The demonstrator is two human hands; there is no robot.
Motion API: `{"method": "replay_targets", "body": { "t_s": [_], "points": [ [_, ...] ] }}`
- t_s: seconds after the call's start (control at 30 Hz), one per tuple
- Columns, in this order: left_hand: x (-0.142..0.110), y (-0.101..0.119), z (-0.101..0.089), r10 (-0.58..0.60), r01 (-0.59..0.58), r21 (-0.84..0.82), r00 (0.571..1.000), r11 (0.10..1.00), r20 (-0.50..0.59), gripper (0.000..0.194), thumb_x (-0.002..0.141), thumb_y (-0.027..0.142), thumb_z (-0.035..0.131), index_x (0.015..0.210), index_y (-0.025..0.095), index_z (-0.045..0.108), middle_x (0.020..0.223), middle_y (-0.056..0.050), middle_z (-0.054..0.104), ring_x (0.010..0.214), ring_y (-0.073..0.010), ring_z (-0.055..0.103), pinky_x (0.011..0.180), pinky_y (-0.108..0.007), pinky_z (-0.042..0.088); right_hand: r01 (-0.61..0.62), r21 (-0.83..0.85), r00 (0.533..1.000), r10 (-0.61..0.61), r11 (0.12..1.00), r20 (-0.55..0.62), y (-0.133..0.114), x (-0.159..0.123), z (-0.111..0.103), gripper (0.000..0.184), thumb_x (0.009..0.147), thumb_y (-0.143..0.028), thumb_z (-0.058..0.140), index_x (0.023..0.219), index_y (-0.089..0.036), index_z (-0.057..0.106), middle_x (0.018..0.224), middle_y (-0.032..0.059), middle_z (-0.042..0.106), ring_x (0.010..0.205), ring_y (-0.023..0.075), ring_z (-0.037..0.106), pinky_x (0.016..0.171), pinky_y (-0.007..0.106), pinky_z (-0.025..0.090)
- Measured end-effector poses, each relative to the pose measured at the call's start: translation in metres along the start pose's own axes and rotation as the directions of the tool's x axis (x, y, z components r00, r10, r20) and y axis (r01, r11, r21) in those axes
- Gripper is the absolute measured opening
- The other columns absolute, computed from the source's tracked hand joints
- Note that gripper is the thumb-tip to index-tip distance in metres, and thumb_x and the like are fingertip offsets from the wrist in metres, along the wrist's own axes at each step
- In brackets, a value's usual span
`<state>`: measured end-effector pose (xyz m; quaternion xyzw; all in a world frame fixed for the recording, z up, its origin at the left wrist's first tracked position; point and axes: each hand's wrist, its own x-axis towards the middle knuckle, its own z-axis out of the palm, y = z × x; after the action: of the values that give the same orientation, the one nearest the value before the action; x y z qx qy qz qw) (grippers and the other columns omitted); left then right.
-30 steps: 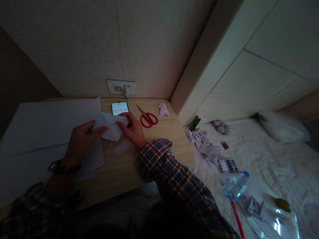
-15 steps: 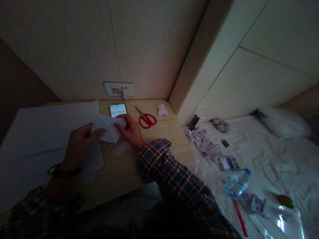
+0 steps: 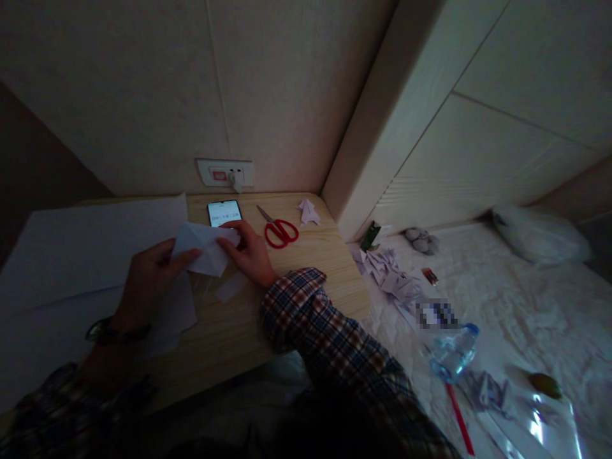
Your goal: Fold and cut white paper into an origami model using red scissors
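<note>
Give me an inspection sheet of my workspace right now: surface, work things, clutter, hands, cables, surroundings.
Surface: pale wood-grain tabletop.
Work things: creased white paper piece, held in both hands.
Clutter: large white paper sheets at left; dark-edged phone with lit screen; red-handled metal scissors; pale folded-paper figure.
Hands: left hand and right hand each pinch the piece.
Cables: no cable seen; white plug in white wall socket.
Surroundings: white quilted bedding at right, bearing folded-paper pile and clear bluish plastic bottle.
</note>
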<state>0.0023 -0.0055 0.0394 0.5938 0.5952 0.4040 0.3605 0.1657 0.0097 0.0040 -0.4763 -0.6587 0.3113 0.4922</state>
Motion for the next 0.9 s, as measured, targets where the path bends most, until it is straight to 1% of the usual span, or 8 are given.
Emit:
{"method": "replay_targets", "body": {
  "t_s": [0.23,0.33,0.5,0.7,0.9],
  "points": [
    [0.004,-0.011,0.000,0.011,-0.011,-0.016,0.999,1.000,0.031,0.031,0.064,0.042,0.065,0.077,0.015,0.065,0.069,0.000,0.063,0.062,-0.0146,0.054,0.053,-0.021,0.041,0.000,0.013,1.000,0.000,1.000,-0.001,0.002,0.000,0.002,0.028,0.086,-0.038,0.055,0.108,-0.021,0.054,0.078,-0.0032,0.058,0.056,0.0090,0.051,0.052,0.019,0.042],
    [0.003,-0.007,0.000,0.017,-0.017,-0.017,1.000,1.000,0.022,0.031,0.063,0.043,0.065,0.076,0.015,0.065,0.070,-0.001,0.064,0.063,-0.0152,0.054,0.054,-0.022,0.042,0.024,0.038,1.000,-0.024,0.999,0.002,0.004,0.000,0.002,0.029,0.086,-0.038,0.054,0.109,-0.020,0.054,0.080,-0.0023,0.059,0.058,0.0094,0.052,0.053,0.020,0.043],
    [0.000,0.001,0.001,0.000,0.000,-0.010,1.000,1.000,0.018,0.031,0.060,0.042,0.065,0.076,0.015,0.065,0.070,-0.001,0.064,0.062,-0.0149,0.054,0.054,-0.022,0.042,-0.004,-0.014,1.000,0.004,1.000,0.008,0.003,0.000,0.000,0.029,0.086,-0.038,0.054,0.109,-0.020,0.053,0.079,-0.0027,0.059,0.059,0.0093,0.053,0.055,0.020,0.044],
    [0.001,-0.002,0.000,0.011,-0.011,0.005,1.000,1.000,0.023,0.031,0.062,0.043,0.063,0.075,0.015,0.065,0.068,0.000,0.063,0.062,-0.0150,0.054,0.053,-0.022,0.042,0.030,-0.052,0.999,-0.029,0.998,0.019,-0.002,0.000,-0.001,0.026,0.087,-0.034,0.053,0.109,-0.019,0.054,0.081,-0.0017,0.060,0.061,0.0096,0.054,0.057,0.020,0.046],
    [0.002,-0.003,0.001,0.007,-0.007,0.004,1.000,1.000,0.015,0.034,0.061,0.043,0.064,0.079,0.015,0.066,0.071,0.000,0.065,0.062,-0.0148,0.055,0.055,-0.023,0.043,0.007,-0.083,1.000,-0.006,0.997,0.013,-0.001,0.000,-0.001,0.027,0.087,-0.035,0.053,0.110,-0.022,0.054,0.083,-0.0019,0.061,0.062,0.0100,0.054,0.058,0.021,0.047]
  ]
}}
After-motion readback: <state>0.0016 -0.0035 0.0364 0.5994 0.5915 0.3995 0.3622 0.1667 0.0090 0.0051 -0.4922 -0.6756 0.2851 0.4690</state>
